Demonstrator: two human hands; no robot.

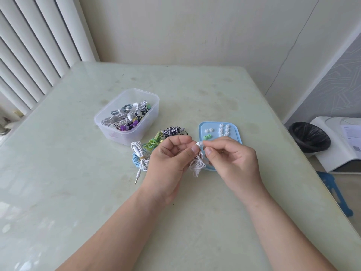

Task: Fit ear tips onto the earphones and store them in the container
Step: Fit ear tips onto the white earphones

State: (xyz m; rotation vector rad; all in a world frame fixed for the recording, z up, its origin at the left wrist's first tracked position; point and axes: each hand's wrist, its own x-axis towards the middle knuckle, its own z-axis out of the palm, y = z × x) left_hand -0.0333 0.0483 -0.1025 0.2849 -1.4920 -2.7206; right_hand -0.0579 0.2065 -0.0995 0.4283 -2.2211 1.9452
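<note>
Left hand (169, 155) pinches white earphone (197, 144), cord dangling below; right hand (229, 155) pinches ear tip (201, 143) against it. Fitting step, I judge. Next: seat tip, then container (109, 122) beyond left hand.

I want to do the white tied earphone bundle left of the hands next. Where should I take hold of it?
Probably pinch the white bundle at its yellow tie, coming from above on its left. The tie gathers the loops, so the coil should lift as one; the plug trails loose, and the left hand crowds the right side. A blue coil lies beneath it.
</note>
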